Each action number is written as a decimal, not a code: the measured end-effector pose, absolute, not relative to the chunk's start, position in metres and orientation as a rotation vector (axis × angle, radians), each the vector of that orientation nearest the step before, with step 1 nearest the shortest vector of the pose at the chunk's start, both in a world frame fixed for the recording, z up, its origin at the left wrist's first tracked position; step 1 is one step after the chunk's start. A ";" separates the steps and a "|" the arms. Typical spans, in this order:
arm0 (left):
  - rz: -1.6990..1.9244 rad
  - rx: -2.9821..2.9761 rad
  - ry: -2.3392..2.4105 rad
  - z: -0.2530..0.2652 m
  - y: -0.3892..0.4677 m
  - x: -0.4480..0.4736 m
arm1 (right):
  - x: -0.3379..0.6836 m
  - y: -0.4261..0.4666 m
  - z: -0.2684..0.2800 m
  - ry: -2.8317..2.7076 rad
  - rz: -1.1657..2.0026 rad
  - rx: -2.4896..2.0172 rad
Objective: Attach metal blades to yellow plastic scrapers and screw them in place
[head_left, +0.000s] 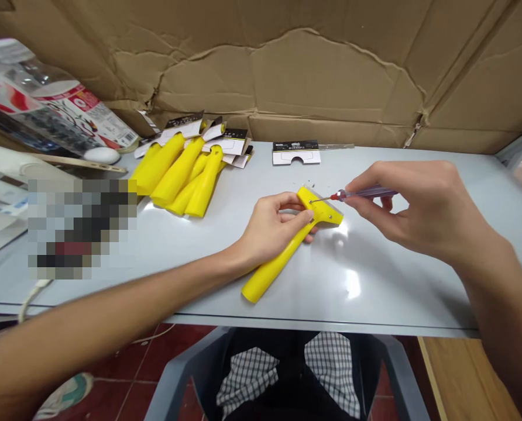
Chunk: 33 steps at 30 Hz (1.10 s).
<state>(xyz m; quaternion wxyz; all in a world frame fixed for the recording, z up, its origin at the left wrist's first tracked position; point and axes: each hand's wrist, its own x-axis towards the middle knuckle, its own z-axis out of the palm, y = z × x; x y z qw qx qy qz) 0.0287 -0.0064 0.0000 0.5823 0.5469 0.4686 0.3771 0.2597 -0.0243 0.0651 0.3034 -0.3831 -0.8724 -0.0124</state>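
Observation:
A yellow scraper lies slanted on the pale table, its wide head pointing up and right. My left hand is closed around its neck, thumb on top. On the head are two small screws, one near each side. My right hand pinches a screwdriver with a clear purplish handle and a red collar. The thin shaft slants left, and its tip meets the left screw on the scraper head. A thin blade edge shows along the head's far side.
Several yellow scrapers with card sleeves are piled at the left back. A black-and-white card and a thin clear strip lie at the back. Plastic bottles lean at far left near a blurred-out patch. Cardboard walls the rear.

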 end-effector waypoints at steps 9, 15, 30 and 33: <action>0.880 1.274 1.093 0.002 -0.008 0.029 | 0.262 -0.022 0.063 -2.334 -0.011 -0.976; 0.890 1.277 1.082 -0.001 -0.007 0.029 | 0.260 -0.026 0.068 -2.291 -0.028 -1.165; 0.855 1.301 1.061 -0.003 -0.006 0.028 | 0.263 -0.024 0.064 -2.335 0.001 -1.085; 0.845 1.314 1.054 -0.005 -0.004 0.027 | 0.266 -0.024 0.064 -2.366 0.117 -0.977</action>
